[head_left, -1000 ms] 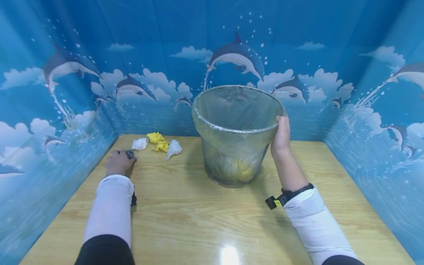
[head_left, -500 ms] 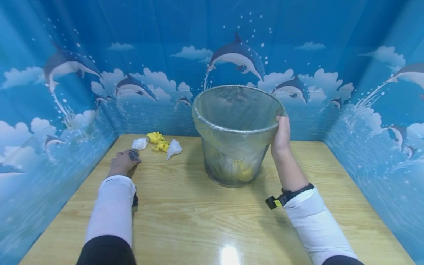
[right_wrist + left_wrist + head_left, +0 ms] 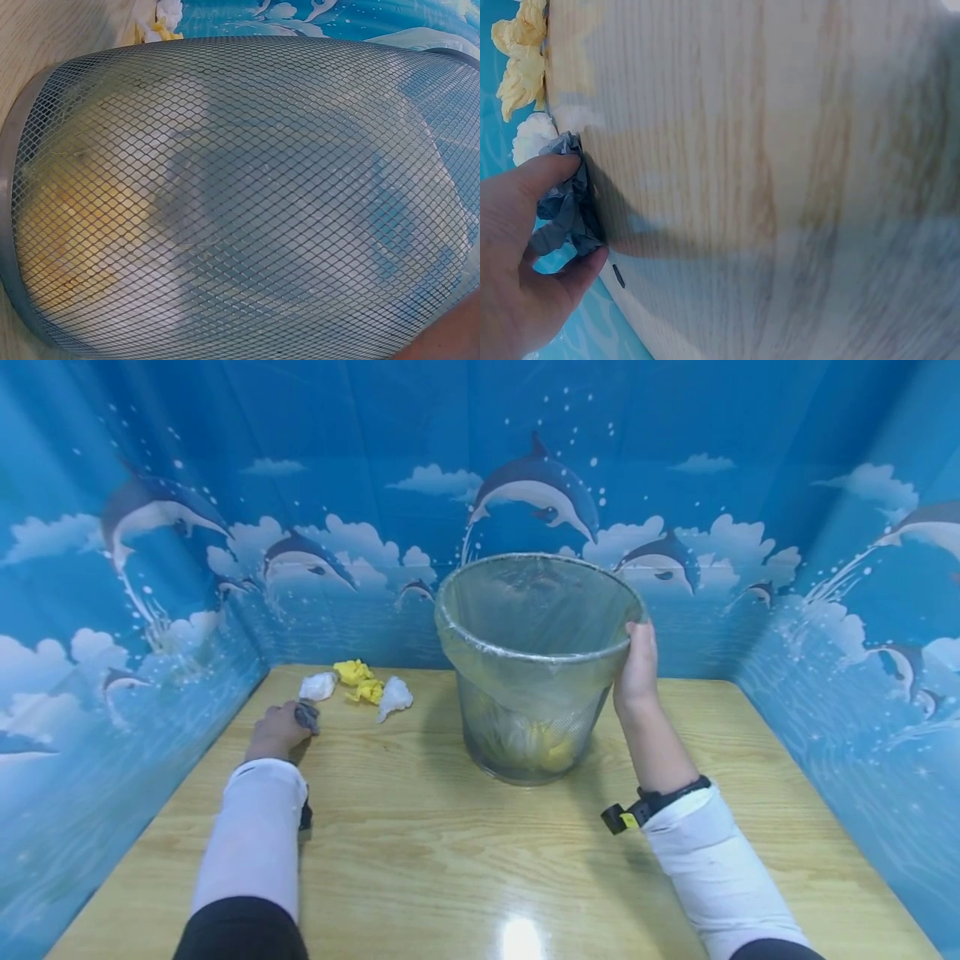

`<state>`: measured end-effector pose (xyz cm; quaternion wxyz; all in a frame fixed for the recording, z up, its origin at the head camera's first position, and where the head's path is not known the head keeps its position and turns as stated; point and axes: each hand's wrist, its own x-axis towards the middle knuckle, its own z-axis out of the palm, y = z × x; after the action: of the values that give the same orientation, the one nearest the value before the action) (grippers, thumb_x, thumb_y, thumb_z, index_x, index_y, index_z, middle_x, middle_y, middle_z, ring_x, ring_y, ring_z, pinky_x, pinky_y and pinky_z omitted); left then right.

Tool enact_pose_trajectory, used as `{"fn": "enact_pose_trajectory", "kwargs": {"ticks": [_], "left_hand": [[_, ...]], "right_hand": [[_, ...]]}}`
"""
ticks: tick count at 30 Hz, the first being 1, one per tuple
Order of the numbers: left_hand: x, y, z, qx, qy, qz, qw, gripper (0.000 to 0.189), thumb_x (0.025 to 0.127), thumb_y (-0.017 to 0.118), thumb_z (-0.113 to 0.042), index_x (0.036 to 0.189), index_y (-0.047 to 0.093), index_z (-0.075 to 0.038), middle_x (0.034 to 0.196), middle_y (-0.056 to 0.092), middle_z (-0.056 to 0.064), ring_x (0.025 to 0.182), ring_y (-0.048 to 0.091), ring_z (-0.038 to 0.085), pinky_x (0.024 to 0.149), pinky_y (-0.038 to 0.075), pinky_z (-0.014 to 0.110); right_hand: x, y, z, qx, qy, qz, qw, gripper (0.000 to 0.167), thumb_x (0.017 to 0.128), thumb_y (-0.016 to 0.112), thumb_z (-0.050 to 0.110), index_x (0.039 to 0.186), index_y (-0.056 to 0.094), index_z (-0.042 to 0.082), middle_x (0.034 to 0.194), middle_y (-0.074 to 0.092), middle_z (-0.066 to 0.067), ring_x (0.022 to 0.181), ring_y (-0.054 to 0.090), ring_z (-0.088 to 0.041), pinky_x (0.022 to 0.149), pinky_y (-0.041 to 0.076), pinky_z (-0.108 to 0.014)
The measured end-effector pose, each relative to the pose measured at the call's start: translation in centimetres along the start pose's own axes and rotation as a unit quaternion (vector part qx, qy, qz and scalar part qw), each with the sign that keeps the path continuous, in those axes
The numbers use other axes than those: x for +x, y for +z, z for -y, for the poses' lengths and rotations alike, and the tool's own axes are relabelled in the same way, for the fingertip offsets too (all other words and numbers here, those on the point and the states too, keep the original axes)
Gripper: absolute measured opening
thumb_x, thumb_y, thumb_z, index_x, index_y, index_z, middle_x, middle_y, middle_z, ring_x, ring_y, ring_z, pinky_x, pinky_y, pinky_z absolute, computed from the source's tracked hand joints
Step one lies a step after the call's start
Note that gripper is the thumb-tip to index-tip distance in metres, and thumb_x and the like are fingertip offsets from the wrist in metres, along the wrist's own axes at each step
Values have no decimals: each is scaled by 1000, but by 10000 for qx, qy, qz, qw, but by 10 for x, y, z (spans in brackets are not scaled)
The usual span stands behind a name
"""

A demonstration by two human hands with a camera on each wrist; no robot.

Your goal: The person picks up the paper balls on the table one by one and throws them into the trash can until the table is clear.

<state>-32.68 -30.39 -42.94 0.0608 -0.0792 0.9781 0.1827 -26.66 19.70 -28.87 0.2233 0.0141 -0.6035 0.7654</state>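
My left hand (image 3: 277, 728) is low over the table at the far left. In the left wrist view its thumb and fingers pinch a crumpled grey paper ball (image 3: 571, 199). Just beyond it lies a crumpled white paper ball (image 3: 318, 686). My right hand (image 3: 637, 668) grips the right side of a mesh wastebasket (image 3: 525, 727) near the rim, thumb at the top edge. A clear plastic liner (image 3: 517, 672) is folded over that rim. Yellow and white crumpled paper (image 3: 82, 232) shows through the mesh at the bottom. The basket stands upright; some right-hand fingers are hidden behind it.
Two yellow paper balls (image 3: 352, 672) and another white paper ball (image 3: 394, 697) lie near the table's back edge, left of the basket. Dolphin-printed blue curtains (image 3: 360, 485) enclose the wooden table (image 3: 450, 868) at the back and both sides.
My left hand has shifted slightly to the right with the grey paper ball in its fingers. The right hand and the wastebasket have stayed in place.
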Motion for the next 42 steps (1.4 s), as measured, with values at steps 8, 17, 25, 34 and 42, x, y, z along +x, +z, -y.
{"fn": "enact_pose_trajectory", "kwargs": {"ticks": [8, 17, 25, 34, 42], "left_hand": [[-2, -3, -6, 145, 177, 207, 9995, 65, 90, 59, -23, 140, 34, 8, 128, 39, 41, 115, 43, 58, 96, 40, 64], [5, -2, -11, 351, 500, 125, 9981, 56, 90, 56, -18, 140, 39, 4, 127, 45, 38, 116, 45, 54, 97, 39, 63], [5, 1, -6, 93, 340, -307, 9989, 53, 85, 61, -19, 127, 50, 10, 119, 51, 40, 111, 49, 53, 93, 43, 60], [9, -2, -5, -267, 318, -766, 9962, 52, 87, 59, -15, 128, 45, 14, 118, 50, 40, 111, 48, 54, 95, 42, 61], [8, -12, -16, -1040, 163, -936, 9900, 51, 91, 54, -19, 135, 43, 6, 126, 47, 34, 116, 46, 51, 100, 38, 62]], "right_hand": [[1, 0, 0, 40, -60, -6, 10000, 55, 94, 27, 18, 147, 30, 4, 143, 33, -11, 127, 33, -22, 113, 27, -34], [0, -2, 3, -42, 103, -49, 9999, 57, 94, 27, 21, 150, 26, 7, 149, 29, -9, 131, 31, -20, 113, 26, -31], [1, 0, 1, -2, 93, -37, 9999, 57, 94, 27, 20, 149, 28, 7, 147, 32, -11, 130, 33, -23, 113, 27, -35], [3, 1, 3, 0, 62, -82, 9999, 56, 94, 27, 21, 148, 29, 7, 146, 32, -10, 129, 33, -22, 112, 27, -32], [1, -1, 1, -29, 222, 7, 9998, 58, 95, 26, 21, 152, 23, 9, 153, 27, -7, 136, 28, -20, 115, 24, -31]]}}
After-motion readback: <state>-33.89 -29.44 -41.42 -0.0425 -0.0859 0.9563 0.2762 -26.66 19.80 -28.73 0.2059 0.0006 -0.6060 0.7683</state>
